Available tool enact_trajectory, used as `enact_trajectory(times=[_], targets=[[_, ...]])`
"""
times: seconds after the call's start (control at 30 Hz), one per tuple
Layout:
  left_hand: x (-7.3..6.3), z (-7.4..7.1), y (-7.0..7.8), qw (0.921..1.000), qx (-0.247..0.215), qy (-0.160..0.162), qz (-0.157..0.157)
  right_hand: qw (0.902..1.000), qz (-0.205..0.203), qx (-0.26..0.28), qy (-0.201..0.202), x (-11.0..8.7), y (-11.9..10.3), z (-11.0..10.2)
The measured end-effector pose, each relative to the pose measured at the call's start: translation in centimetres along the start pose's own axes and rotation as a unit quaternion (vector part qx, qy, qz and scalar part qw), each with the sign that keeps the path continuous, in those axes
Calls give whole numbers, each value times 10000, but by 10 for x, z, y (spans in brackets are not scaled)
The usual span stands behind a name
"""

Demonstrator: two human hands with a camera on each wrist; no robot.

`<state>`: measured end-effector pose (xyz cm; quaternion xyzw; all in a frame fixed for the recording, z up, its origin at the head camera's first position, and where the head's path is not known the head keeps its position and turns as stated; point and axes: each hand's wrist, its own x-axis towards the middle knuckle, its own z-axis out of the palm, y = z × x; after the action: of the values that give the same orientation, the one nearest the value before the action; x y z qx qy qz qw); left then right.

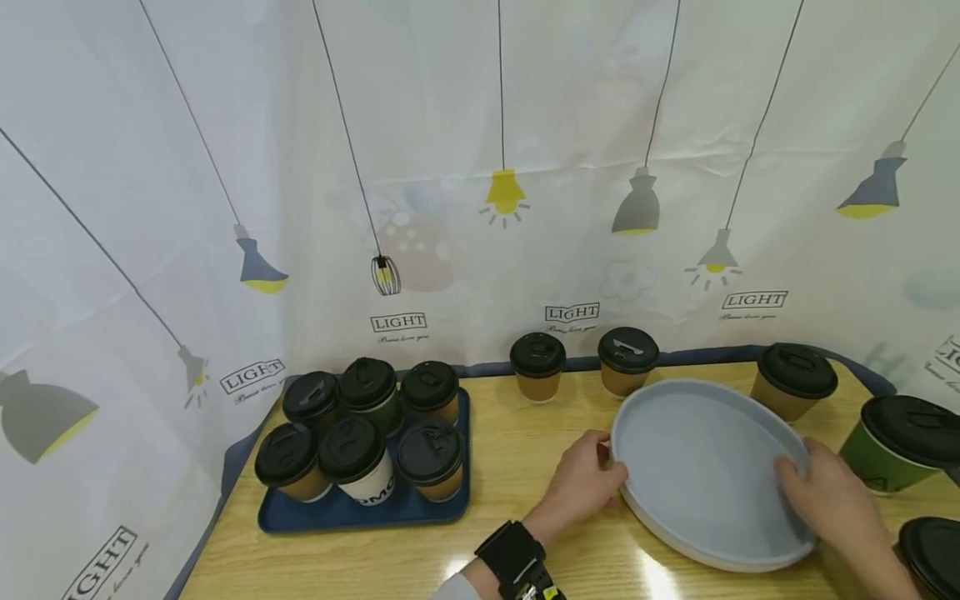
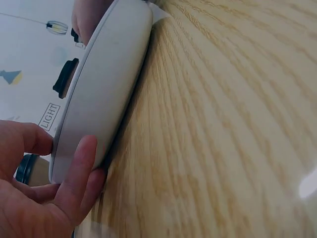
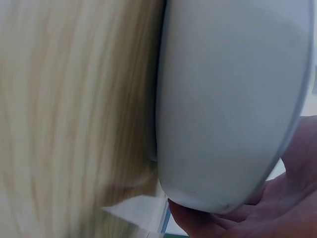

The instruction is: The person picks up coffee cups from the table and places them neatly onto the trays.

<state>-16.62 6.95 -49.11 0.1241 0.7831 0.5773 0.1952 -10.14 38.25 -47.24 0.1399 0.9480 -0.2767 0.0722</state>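
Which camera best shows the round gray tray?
The head view: it shows the round gray tray nearly whole from above, though the left hand and right hand cover bits of its edge. The left wrist view shows its pale outer side at a slant; the right wrist view, only a close, cropped stretch of that side.

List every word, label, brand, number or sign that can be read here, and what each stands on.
"LIGHT": boxed, repeated across the printed sheet; also readable in the left wrist view.
Cursive line under it: too small to read surely.
White cup: dark letters, partly visible; only "M" is clear.
Green cup at far right: dark triangular mark, no readable word.
Black lids: markings unreadable.
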Motion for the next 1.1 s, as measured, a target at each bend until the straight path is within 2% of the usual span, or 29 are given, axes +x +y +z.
enact_trajectory(times=[0.13,0.3,0.4,0.53,0.83,1.1], targets=[[-6,-12,-5,9998,-135,108,37,9996,-270,-8,-58,-4,-9,6],[-17,-34,-14,9998,62,179,84,9992,-112,118,-371,-5,-24,15],[-24,-46,-18,9996,146,239,18,9990,-141,134,-405,-6,-34,22],[-37,-58,-21,9996,37,275,-73,9987,-247,183,-416,-9,-48,30],[-60,-82,-33,9992,-124,339,155,9972,-421,378,-480,-12,-75,44],[-64,-92,-37,9985,-318,381,-222,9954,-588,679,-322,-7,-86,52]])
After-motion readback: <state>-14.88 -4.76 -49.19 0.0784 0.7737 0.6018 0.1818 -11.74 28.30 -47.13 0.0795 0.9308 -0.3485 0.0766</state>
